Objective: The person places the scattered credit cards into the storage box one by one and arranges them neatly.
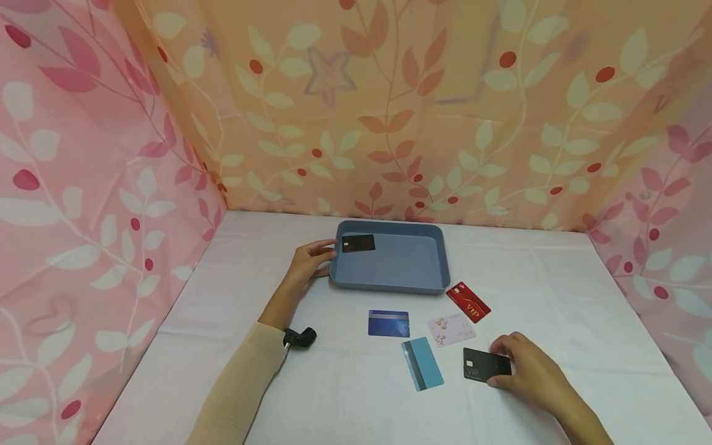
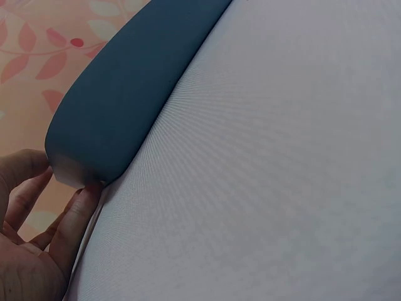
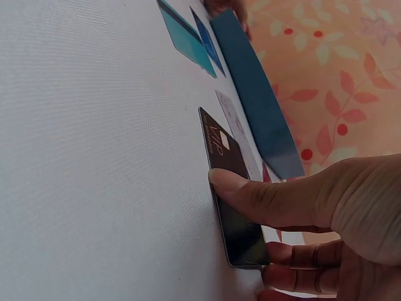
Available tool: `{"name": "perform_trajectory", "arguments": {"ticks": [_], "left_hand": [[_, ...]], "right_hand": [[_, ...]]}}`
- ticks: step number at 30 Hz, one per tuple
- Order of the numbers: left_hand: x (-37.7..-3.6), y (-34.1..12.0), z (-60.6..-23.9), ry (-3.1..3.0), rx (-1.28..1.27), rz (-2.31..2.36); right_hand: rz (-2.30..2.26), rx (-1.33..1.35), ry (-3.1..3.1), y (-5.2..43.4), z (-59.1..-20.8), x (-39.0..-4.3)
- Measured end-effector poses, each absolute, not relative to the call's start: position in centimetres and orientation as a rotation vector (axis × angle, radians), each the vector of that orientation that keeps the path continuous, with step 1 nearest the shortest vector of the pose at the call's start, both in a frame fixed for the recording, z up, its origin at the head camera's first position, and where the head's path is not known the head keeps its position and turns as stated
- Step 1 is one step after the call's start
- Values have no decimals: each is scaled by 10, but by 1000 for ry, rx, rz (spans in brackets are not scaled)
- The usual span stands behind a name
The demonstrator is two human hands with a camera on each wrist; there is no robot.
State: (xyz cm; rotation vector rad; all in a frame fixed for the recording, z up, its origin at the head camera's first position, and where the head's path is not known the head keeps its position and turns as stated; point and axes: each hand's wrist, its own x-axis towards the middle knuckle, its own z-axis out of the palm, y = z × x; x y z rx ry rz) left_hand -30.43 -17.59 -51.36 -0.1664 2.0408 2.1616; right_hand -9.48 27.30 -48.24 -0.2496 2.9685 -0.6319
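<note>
Pinching a black VIP card (image 1: pixel 479 364) with the right hand (image 1: pixel 528 372), down at the lower right of the frame. Pretty narrow grip, thumb on the near long edge and fingers over at the far one. Honestly can't tell if lifted a touch or flat on the white tablecloth (image 1: pixel 334 389).

Got the left hand (image 1: pixel 306 261) near the middle of the frame, thumb and fingertips touching the left end of a blue-gray tray (image 1: pixel 400 266). Can't tell if really gripping or just resting against that end. Wearing a beige sleeve (image 1: pixel 239 389) on that arm, plus a small black gadget (image 1: pixel 301 337) at the wrist.

Also spotting a second black card (image 1: pixel 360 244) inside the tray, up in its upper left corner. Below the tray, counting four more: a red VIP card (image 1: pixel 469 301) tilted by the lower right corner, a pale floral card (image 1: pixel 452 329) just beside, a dark blue card (image 1: pixel 389 327) more to the left, and a light blue card (image 1: pixel 428 366) lower down, tilted. Floral curtain (image 1: pixel 389 117) across the top.
</note>
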Motion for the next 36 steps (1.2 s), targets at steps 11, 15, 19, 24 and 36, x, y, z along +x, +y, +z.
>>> {"name": "perform_trajectory", "arguments": {"ticks": [11,15,19,24,36], "left_hand": [[-306,-177,-516,2049,-155,2171],[-306,-177,-516,2048,-160,2170],[-304,-176,-514,2046,-166,2161],[-304,-175,-513,2052,-175,2157],[-305,-176,-515,2052,-181,2159]], "right_hand": [[-726,-183,2925,274,-486,-95],[-771,-187,2947,275,-487,-93],[-844,-167,2952,279,-487,-89],[-902,-126,2903,286,-487,-87],[-1183,-70,2713,298,-489,-85]]}}
